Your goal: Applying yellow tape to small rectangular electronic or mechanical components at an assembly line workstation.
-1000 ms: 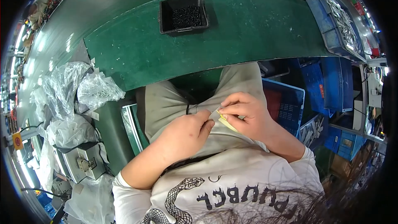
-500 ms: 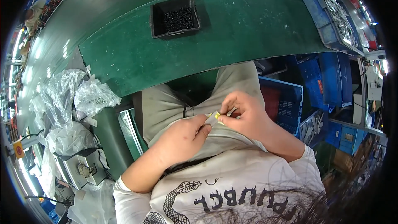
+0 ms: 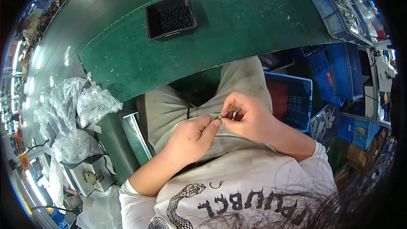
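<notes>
Left hand (image 3: 188, 140): my thumb and forefinger are pressed together, clamped on the near end of a small yellow-marked piece (image 3: 220, 118); the other fingers curl in below.
Right hand (image 3: 250, 118): my thumb and forefinger tips meet at the same piece from the other side, with a dark gap behind them where the fingers arch.
Small piece: between my two hands, above my lap and mostly covered by my fingertips; I see a bit of yellow and a pale edge, too little to tell its shape.
Lap: my light trousers (image 3: 248, 80) lie under both hands, knees beneath the edge of the green worktop (image 3: 254, 27).
Black bin (image 3: 174, 33): on the worktop ahead of me, well apart from my hands, tilted a little in my view, with many small black parts (image 3: 174, 18) inside.
Upper right: a blue bin (image 3: 335, 22) at the worktop's end, full of thin silvery metal pieces (image 3: 345, 8).
Below on my right: a blue crate (image 3: 299, 106), lower than the worktop.
On my left: clear plastic bags (image 3: 98, 104) bunched beside the worktop, and a grey metal box (image 3: 82, 180) nearer to me.
</notes>
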`<state>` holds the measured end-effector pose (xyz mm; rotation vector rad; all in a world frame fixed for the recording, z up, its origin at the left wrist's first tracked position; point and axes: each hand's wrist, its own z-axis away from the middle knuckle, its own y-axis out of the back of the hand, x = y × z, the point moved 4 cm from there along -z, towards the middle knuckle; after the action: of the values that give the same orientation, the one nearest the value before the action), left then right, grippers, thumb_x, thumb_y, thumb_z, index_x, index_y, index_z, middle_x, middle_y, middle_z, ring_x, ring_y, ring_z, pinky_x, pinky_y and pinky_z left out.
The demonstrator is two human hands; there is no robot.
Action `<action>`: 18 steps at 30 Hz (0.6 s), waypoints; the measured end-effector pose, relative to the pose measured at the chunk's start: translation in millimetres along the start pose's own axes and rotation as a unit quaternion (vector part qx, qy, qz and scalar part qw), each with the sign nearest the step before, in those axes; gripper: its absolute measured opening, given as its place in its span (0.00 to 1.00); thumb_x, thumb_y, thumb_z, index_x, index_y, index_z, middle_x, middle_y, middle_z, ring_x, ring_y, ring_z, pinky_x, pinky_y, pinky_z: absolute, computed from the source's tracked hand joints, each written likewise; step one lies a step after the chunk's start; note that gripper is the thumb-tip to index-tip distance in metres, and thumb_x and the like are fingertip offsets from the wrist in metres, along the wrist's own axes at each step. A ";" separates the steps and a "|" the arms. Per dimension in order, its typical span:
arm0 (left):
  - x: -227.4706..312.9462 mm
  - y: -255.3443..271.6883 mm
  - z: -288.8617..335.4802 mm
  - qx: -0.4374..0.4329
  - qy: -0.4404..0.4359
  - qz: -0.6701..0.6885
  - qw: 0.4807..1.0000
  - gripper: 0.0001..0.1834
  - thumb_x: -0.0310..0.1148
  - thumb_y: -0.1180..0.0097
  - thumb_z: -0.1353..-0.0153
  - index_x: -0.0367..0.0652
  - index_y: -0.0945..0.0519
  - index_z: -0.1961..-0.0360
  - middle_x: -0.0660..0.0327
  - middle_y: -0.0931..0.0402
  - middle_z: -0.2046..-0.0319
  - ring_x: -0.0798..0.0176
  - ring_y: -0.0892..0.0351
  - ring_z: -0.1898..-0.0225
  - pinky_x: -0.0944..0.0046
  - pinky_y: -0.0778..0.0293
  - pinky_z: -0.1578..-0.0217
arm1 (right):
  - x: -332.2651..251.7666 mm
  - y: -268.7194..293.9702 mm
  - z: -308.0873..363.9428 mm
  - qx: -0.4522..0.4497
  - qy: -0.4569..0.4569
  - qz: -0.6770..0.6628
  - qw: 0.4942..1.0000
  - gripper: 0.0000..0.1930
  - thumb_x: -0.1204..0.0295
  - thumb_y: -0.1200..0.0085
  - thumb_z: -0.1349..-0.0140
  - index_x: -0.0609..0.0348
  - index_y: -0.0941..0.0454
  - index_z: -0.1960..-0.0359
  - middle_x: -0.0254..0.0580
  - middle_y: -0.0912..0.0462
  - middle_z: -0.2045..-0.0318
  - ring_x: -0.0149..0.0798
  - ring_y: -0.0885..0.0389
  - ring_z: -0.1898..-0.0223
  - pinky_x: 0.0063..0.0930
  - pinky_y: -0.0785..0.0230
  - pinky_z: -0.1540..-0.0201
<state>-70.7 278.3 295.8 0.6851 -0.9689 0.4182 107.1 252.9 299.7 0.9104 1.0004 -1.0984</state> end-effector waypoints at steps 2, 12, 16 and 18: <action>1.2 -1.0 -1.3 0.002 0.011 0.000 1.000 0.19 0.40 0.47 0.29 0.38 0.27 0.75 0.46 0.29 0.83 0.38 0.28 0.78 0.47 0.33 0.77 | 2.8 -0.4 -0.7 0.012 0.019 0.014 1.000 0.10 0.81 0.37 0.41 0.59 0.25 0.61 0.31 0.20 0.66 0.22 0.21 0.66 0.17 0.29 0.70; 9.5 0.0 -3.1 0.095 -0.031 -0.147 0.984 0.19 0.43 0.47 0.29 0.42 0.28 0.74 0.48 0.27 0.85 0.37 0.24 0.80 0.43 0.31 0.80 | -4.3 0.3 -0.3 0.056 0.019 0.048 0.997 0.08 0.80 0.38 0.39 0.62 0.24 0.61 0.34 0.21 0.69 0.21 0.24 0.70 0.16 0.32 0.75; 8.1 -0.4 -3.7 0.119 -0.069 -0.200 0.970 0.19 0.43 0.46 0.29 0.43 0.28 0.74 0.49 0.27 0.86 0.40 0.25 0.82 0.45 0.31 0.82 | -0.7 -1.0 -0.2 0.060 0.040 0.051 0.996 0.08 0.80 0.38 0.39 0.62 0.24 0.60 0.34 0.20 0.69 0.21 0.23 0.71 0.16 0.32 0.75; 9.4 -0.4 -2.6 0.118 -0.073 -0.240 0.961 0.19 0.44 0.45 0.30 0.43 0.28 0.75 0.51 0.27 0.87 0.42 0.24 0.83 0.47 0.30 0.83 | 2.1 -1.7 0.9 0.059 0.030 0.049 0.997 0.07 0.80 0.38 0.39 0.63 0.23 0.61 0.35 0.19 0.68 0.21 0.23 0.70 0.17 0.31 0.74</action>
<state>-64.1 280.0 302.7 1.1484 -0.8604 0.0518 105.9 251.1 297.8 1.0832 0.9379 -1.0615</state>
